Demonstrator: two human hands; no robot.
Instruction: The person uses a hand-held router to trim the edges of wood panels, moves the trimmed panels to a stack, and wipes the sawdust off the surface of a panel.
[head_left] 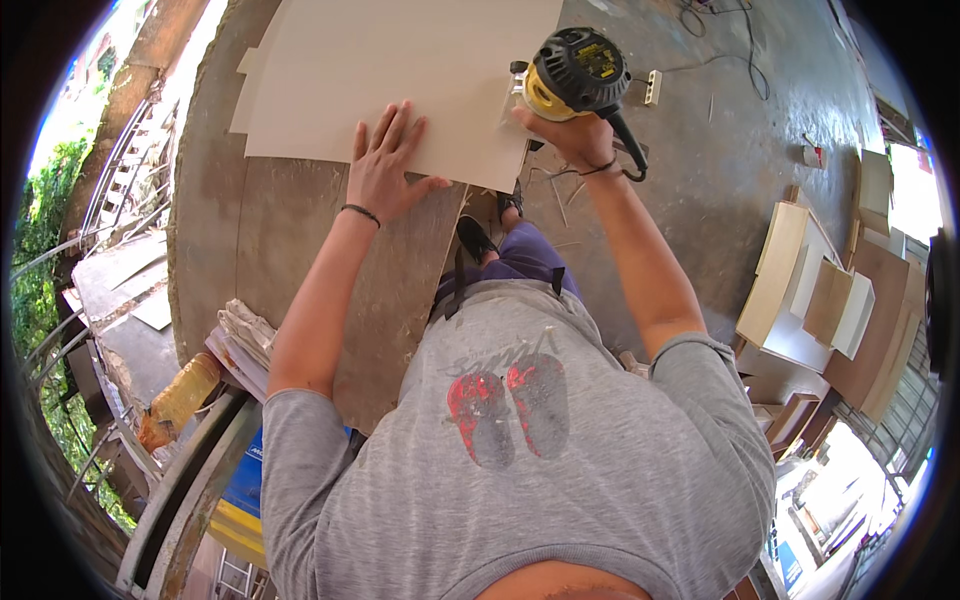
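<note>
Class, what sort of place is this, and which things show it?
Probably a woodworking workshop: the right hand holds a power tool at the edge of a large pale panel, and cabinet-like boxes stand off to the right.

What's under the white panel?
Around the white panel, the brown tabletop shows at its left and near edges. Pale strips, perhaps another sheet's edge, jut out at left. The rest underneath is covered; can't tell how many sheets.
</note>
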